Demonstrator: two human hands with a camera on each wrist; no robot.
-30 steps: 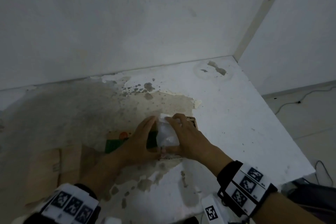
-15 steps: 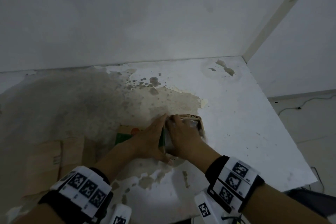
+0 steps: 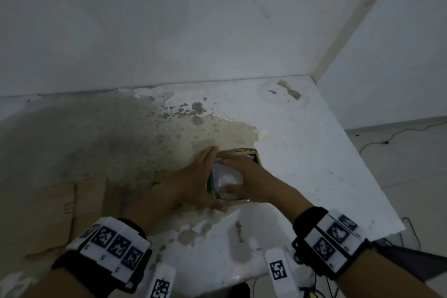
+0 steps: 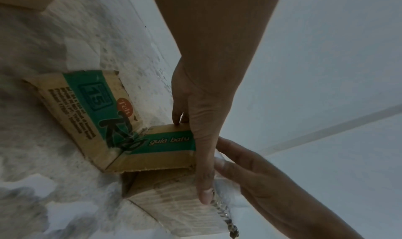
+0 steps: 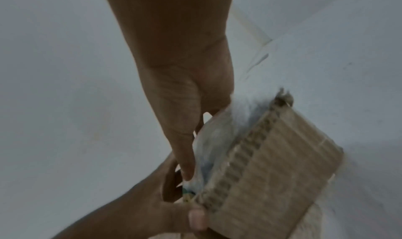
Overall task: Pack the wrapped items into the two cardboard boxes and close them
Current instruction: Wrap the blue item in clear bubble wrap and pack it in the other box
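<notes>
Right now my right hand (image 3: 246,176) lies flat on the wrapped item (image 3: 227,180), fingers straight, pressing it down into the small cardboard box (image 4: 152,158) on the table (image 3: 302,152). My left hand (image 3: 191,181) braces the box's left wall with straight fingers along the rim and the thumb at the near corner, so it steadies the box without gripping it. The item sits in the box mouth, its top visible between my two hands, not fully sunk by my guess. Risks as I see them: the wrap looks like thin, cloudy, crinkly plastic, so hard pushing could tear it on the raw corrugated edge; the box wall looks soft and worn, its edge frayed, so it could bow outward or the corner could split if the item is too fat for the opening. The green printed flap (image 4: 91,105) lies splayed out on the left and could get trapped or creased when closing. The box is plain brown corrugated card with visible flutes, squarish, with a teal band of print. The table surface is white and peeling, with rough grey patches, so the box might slide on the flaky bits. A second box (image 3: 48,208) lies far left, well apart, blurred.
</notes>
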